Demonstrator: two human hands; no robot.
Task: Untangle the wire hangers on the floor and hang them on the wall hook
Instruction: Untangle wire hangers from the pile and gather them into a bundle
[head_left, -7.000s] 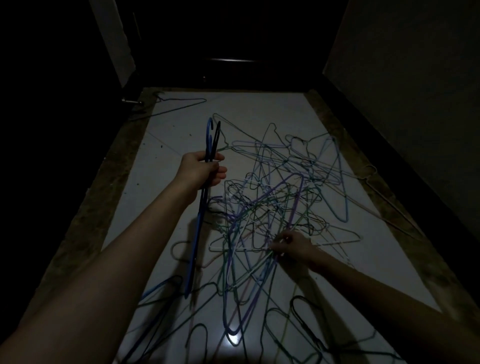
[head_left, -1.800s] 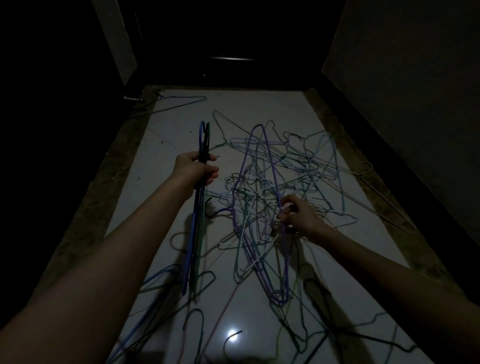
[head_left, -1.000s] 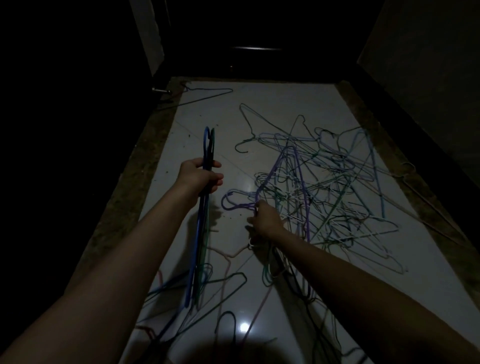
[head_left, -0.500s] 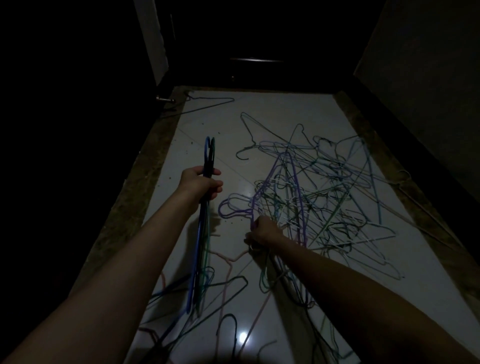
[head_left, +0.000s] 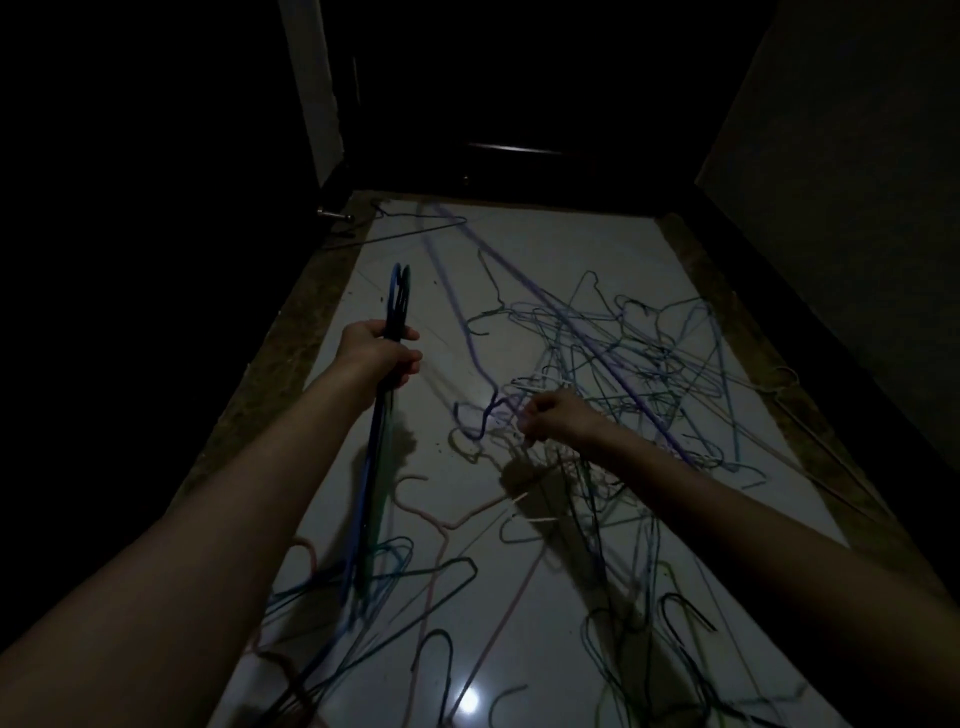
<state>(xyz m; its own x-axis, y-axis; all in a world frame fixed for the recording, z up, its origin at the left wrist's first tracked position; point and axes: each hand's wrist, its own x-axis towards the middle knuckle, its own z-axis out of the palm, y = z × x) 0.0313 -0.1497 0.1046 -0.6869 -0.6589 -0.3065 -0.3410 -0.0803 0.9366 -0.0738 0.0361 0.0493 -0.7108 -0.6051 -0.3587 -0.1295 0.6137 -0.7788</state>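
Since half a second ago our right hand (head_left: 553, 418) has lifted a purple hanger (head_left: 613, 358) it pinches; our left hand (head_left: 379, 356) grips the freed bundle (head_left: 382, 431). Pulling may drag the floor tangle (head_left: 623, 374) along.

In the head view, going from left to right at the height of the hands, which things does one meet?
Left hand → bundle of hangers gripped in it → purple hanger lifted from the floor → right hand → tangled hangers on the white floor → dark wall.

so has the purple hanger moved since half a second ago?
Yes. The purple hanger now blurs well above the pile, reaching toward the door end; right hand grips it.
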